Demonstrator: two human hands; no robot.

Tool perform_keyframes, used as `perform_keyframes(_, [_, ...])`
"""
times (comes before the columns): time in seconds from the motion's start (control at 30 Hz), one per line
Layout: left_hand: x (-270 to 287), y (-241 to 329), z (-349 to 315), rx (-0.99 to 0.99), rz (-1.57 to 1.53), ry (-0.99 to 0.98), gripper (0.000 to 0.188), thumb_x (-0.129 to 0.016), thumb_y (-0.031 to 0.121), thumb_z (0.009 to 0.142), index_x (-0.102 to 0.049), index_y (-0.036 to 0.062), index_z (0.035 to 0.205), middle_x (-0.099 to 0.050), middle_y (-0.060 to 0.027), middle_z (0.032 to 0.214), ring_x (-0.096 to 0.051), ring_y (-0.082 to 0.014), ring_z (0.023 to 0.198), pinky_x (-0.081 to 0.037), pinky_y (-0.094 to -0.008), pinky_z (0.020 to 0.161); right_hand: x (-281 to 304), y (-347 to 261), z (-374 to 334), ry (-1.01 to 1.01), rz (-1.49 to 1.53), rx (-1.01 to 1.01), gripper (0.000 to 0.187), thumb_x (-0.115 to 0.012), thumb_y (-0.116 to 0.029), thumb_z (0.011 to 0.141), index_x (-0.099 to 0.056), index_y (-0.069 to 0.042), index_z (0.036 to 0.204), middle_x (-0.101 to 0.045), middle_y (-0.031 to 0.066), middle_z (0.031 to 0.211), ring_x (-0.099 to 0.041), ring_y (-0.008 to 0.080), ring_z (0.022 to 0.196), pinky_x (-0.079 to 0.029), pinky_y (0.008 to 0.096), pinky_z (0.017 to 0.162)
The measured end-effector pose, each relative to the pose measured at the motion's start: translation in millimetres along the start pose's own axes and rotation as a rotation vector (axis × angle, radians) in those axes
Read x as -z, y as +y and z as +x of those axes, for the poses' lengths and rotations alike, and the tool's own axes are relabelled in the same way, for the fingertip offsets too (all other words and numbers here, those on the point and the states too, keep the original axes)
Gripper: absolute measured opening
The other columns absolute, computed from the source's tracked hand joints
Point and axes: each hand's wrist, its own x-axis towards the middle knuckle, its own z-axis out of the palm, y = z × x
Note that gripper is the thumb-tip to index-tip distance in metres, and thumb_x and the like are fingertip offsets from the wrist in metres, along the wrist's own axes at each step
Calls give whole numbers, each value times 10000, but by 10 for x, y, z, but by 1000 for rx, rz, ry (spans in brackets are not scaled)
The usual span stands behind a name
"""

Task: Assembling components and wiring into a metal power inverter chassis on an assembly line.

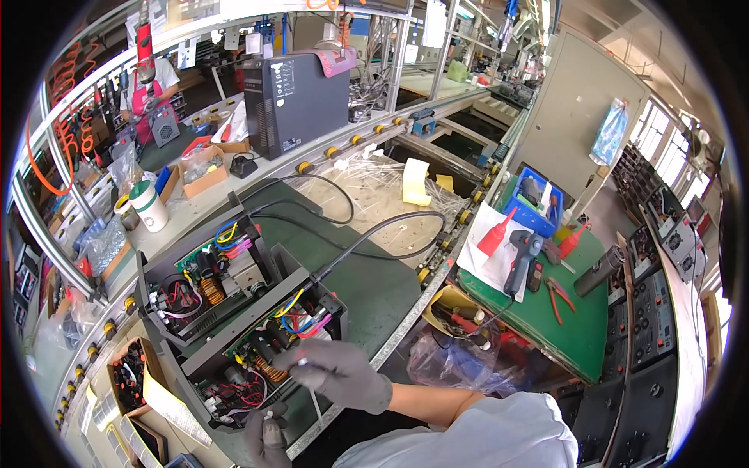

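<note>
Two open black metal cases with circuit boards inside stand side by side on a dark green mat. Over the near case's front edge is my right hand in a grey glove. Its thumb and fingers are pinched together, and what they hold is too small to make out. A thin white strip hangs below that hand. My left hand, gloved too, is at the near case's lower corner with its fingers curled; what they grip is hidden. Beside the right hand lie the case's copper coil and coloured wires.
A black cable loops over the mat. At right, a green table bears a blue bin, red bottles, an electric screwdriver and red pliers. A box of black parts stands at left.
</note>
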Motion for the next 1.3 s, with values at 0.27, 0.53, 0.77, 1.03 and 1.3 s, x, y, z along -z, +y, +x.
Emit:
perform_keyframes(0.27, [43,422,114,-95,243,-178,376,-532,270,934,-583,-42,1138,-622,-145,1075,-579,-222,948,-438,-328,841,-295,167,-123,-261,-330,145,202,-665,-278,801,-662,-146,955,-531,55,800,-568,247,666,-439,352,567])
perform_keyframes(0.53, [49,393,118,22,197,-192,356,-533,283,939,-580,-40,1081,-590,-72,900,-528,-149,802,-426,-268,697,-305,218,-56,-181,-512,200,180,-613,-315,827,-620,-157,913,-532,29,799,-562,247,656,-430,355,558])
perform_keyframes(0.77, [187,458,-105,-53,253,81,317,-536,258,945,-593,-35,1051,-606,-75,875,-531,-161,750,-448,-302,645,-504,276,-76,-272,-450,231,162,-587,-305,853,-615,-167,933,-541,42,827,-567,243,686,-426,348,563])
perform_keyframes(1.03, [1265,-160,-355,-552,1151,1658,216,-513,165,948,-588,-26,1014,-576,-160,983,-549,-227,900,-461,-384,791,-1015,253,51,-363,-159,354,126,-557,-264,861,-569,-160,931,-498,67,797,-535,285,665,-407,417,566])
perform_keyframes(1.3, [249,858,497,-517,845,1424,240,-529,178,904,-595,-22,1020,-565,-167,1024,-556,-230,906,-457,-365,828,-988,330,120,-259,-31,280,173,-585,-292,852,-597,-129,910,-492,73,745,-524,278,642,-393,397,553])
